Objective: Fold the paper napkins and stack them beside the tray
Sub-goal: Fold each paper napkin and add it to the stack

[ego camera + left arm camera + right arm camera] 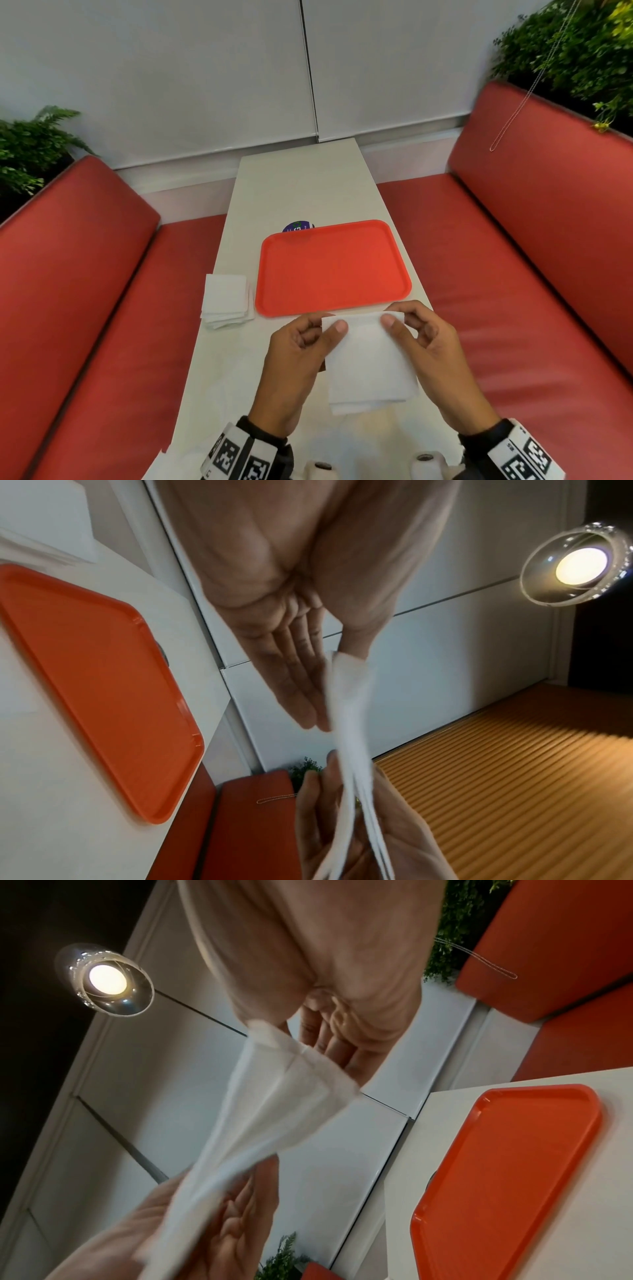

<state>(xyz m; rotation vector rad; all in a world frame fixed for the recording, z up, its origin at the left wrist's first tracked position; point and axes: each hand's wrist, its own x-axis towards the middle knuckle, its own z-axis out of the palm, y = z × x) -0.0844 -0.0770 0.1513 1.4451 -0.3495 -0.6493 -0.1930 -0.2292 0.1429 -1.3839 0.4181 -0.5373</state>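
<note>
A white paper napkin (368, 363) hangs folded in the air above the near end of the table, just in front of the orange tray (334, 267). My left hand (301, 346) pinches its top left corner with the thumb on the near face. My right hand (418, 332) pinches the top right corner the same way. In the left wrist view the napkin (349, 723) shows edge-on with several layers; in the right wrist view the napkin (270, 1104) spreads between both hands. A stack of folded napkins (226, 299) lies on the table left of the tray.
The narrow white table (301, 192) runs away from me between two red benches (85, 291). A round dark sticker (298, 226) peeks out behind the tray. Two small white cylinders (424, 462) stand at the near edge. Plants (30, 150) flank the bench backs.
</note>
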